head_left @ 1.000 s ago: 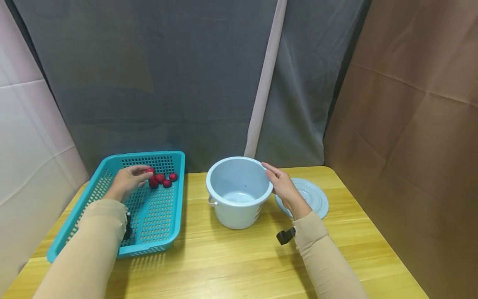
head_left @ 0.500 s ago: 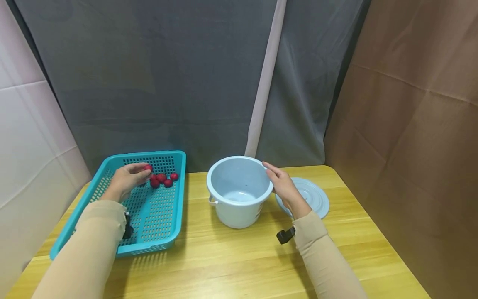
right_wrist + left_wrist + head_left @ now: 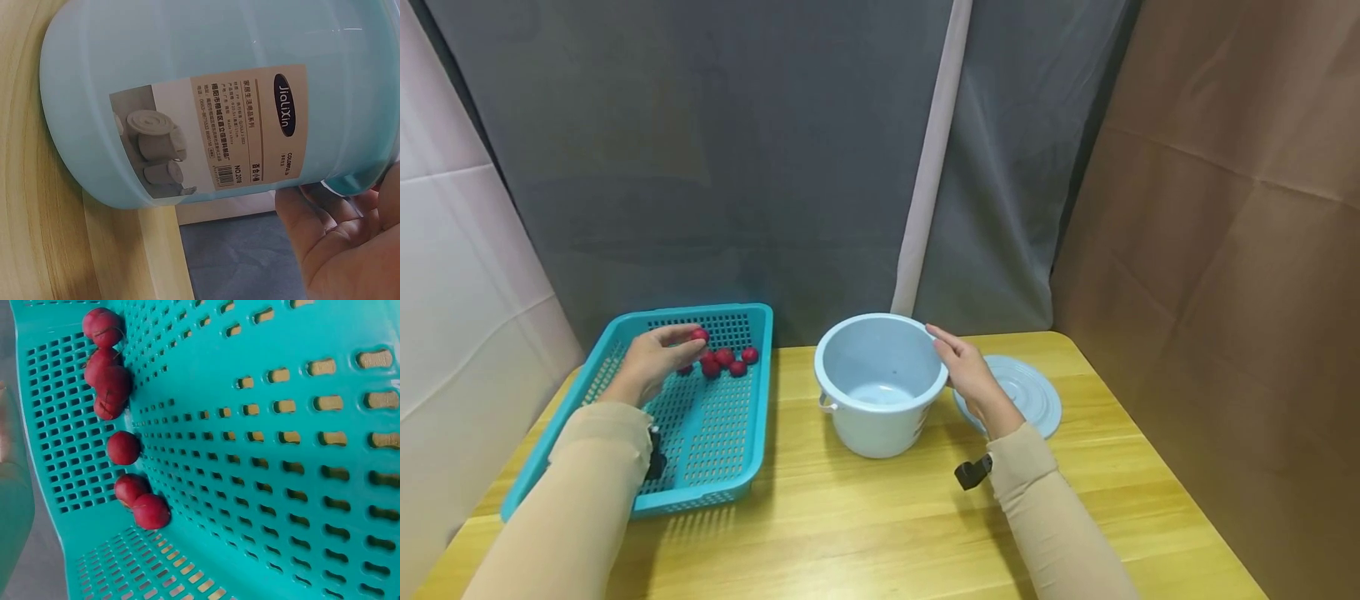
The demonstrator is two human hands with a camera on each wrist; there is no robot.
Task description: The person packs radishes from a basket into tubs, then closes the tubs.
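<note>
Left hand (image 3: 651, 363) lifted slightly, pinching a red fruit (image 3: 699, 335) over basket (image 3: 715, 467); right hand (image 3: 972, 377) unmoved, fingers relaxed against bucket (image 3: 880, 408) rim.

The right hand (image 3: 972, 377) hides part of the lid (image 3: 1030, 396) and the pail's (image 3: 880, 383) right rim. In the left wrist view the basket (image 3: 262, 456) is cut off by every edge. The pail's label (image 3: 212, 134) has print too small to read.
</note>
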